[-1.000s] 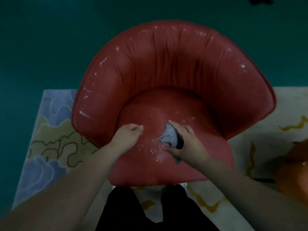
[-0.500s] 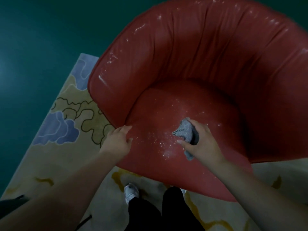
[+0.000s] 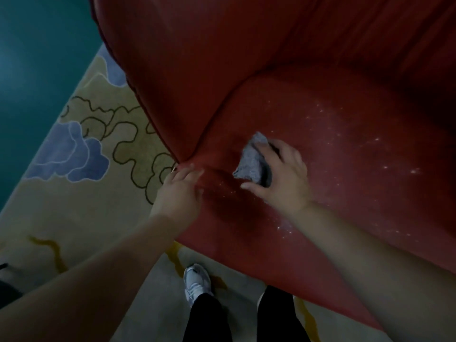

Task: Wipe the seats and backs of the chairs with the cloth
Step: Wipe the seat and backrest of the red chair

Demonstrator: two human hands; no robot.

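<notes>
Down low, right hand (image 3: pixel 283 178) pressing cloth (image 3: pixel 254 161) on seat (image 3: pixel 345 169), near left edge.

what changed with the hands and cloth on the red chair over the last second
The right hand carried the grey cloth leftward across the seat toward its left edge. The left hand slid to the seat's left front corner. The cloth stays bunched in the same grip; white specks remain on the seat.

A dark teal floor (image 3: pixel 29 70) carries a pale rug (image 3: pixel 81 208) patterned with blue clouds and yellow streaks. On the rug stand a red chair (image 3: pixel 222 70), over its far edge, and a white shoe (image 3: pixel 197 283).
</notes>
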